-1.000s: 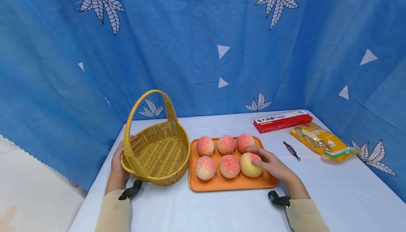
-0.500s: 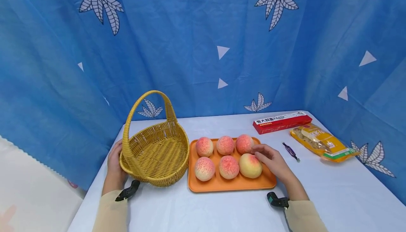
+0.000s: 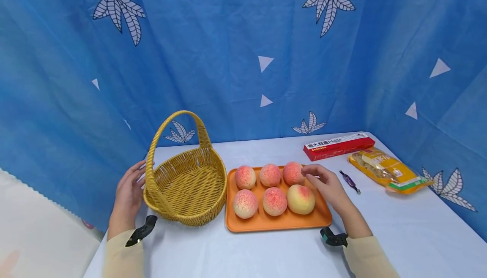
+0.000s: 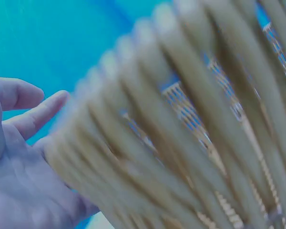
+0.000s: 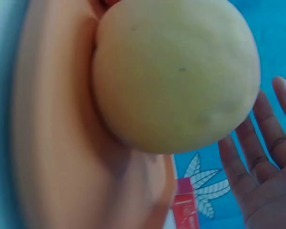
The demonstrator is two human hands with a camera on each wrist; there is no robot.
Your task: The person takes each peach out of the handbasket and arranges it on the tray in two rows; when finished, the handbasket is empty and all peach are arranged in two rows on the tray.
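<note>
A golden wicker basket [image 3: 195,185] with a tall arched handle stands at the left of the table. Just left of its wall is my left hand [image 3: 129,189], fingers relaxed and holding nothing; the left wrist view shows the palm beside the blurred weave. Several pink-speckled peaches lie in two rows on an orange tray [image 3: 277,228], together with a yellower peach [image 3: 301,200] at the front right. My right hand [image 3: 329,187] hovers over the tray's right side, close to that yellow peach and the back-right peach [image 3: 293,173]. Nothing is in its loosely bent fingers.
Behind the tray to the right lies a red pasta box [image 3: 339,146]. A yellow pasta bag [image 3: 388,170] sits in front of it, and a small purple wrapped candy [image 3: 350,181] lies between bag and tray. A blue curtain [image 3: 228,58] hangs behind the table.
My left hand has come away from the basket's side, moving left. My right hand has lifted off the yellow peach and drawn slightly back to the right. Basket and peaches stay in place.
</note>
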